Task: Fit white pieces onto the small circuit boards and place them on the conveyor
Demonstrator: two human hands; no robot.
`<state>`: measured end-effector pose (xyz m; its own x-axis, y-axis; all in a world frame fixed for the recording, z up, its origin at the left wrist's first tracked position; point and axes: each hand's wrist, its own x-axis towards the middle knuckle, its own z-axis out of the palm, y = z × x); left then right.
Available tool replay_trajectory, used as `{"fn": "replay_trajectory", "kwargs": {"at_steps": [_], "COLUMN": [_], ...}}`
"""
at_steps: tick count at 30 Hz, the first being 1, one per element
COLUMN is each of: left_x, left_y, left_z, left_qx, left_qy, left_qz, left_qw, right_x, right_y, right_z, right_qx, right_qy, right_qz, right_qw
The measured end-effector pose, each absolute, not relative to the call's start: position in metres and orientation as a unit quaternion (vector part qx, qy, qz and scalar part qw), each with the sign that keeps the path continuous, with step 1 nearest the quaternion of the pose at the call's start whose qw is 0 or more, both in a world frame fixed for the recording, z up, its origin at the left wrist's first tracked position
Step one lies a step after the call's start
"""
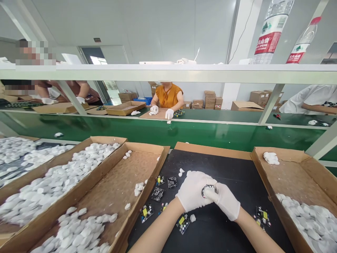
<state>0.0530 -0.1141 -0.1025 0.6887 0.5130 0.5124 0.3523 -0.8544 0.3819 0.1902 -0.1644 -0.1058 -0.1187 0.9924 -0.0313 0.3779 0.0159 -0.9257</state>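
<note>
Both of my hands wear white gloves and meet above the black work mat (223,232). My left hand (193,189) is closed round a small circuit board (203,190), of which only a dark edge and some pale parts show. My right hand (226,202) presses its thumb and fingers against the same board; the gloves hide most of it. Loose circuit boards lie left of my hands, one face down (157,193) and one with a yellow part up (146,212). Another yellow-topped board (183,223) lies below my left wrist, beside a small white piece (193,218).
Cardboard trays of white rounded pieces stand left (159,151) and right (263,154). More boards (262,215) lie near the right tray. Beyond runs a green conveyor belt (210,135), under a shelf (168,74) with water bottles (271,38). Co-workers sit across, one in orange (168,96).
</note>
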Motion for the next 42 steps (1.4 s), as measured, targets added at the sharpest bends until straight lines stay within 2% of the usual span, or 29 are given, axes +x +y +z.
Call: {"fn": "replay_trajectory", "kwargs": {"at_steps": [8, 13, 19, 26, 30, 34, 37, 42], "left_x": [0.056, 0.056, 0.053, 0.055, 0.053, 0.048, 0.048, 0.052], "left_y": [-0.116, -0.117, -0.117, -0.116, -0.116, -0.118, -0.120, -0.124], "left_z": [-0.110, -0.111, -0.103, -0.104, -0.101, -0.104, -0.110, -0.112], "left_qx": [0.906, 0.895, 0.897, 0.898, 0.884, 0.811, 0.761, 0.775], "left_qy": [0.254, 0.237, 0.262, 0.266, 0.256, 0.221, 0.167, 0.161], "left_qz": [0.333, 0.368, 0.334, 0.316, 0.331, 0.430, 0.471, 0.464], "left_qw": [0.050, 0.084, 0.128, 0.151, 0.206, 0.331, 0.414, 0.399], "right_x": [0.189, 0.192, 0.191, 0.189, 0.192, 0.190, 0.184, 0.179], "right_y": [-0.164, -0.165, -0.167, -0.166, -0.167, -0.172, -0.176, -0.176], "right_z": [-0.103, -0.102, -0.098, -0.097, -0.097, -0.098, -0.098, -0.101], "right_qx": [-0.568, -0.557, -0.513, -0.555, -0.504, -0.397, -0.318, -0.302], "right_qy": [-0.666, -0.684, -0.646, -0.655, -0.631, -0.526, -0.479, -0.446], "right_qz": [0.359, 0.328, 0.432, 0.388, 0.462, 0.599, 0.664, 0.675], "right_qw": [0.324, 0.339, 0.365, 0.336, 0.368, 0.454, 0.478, 0.504]}}
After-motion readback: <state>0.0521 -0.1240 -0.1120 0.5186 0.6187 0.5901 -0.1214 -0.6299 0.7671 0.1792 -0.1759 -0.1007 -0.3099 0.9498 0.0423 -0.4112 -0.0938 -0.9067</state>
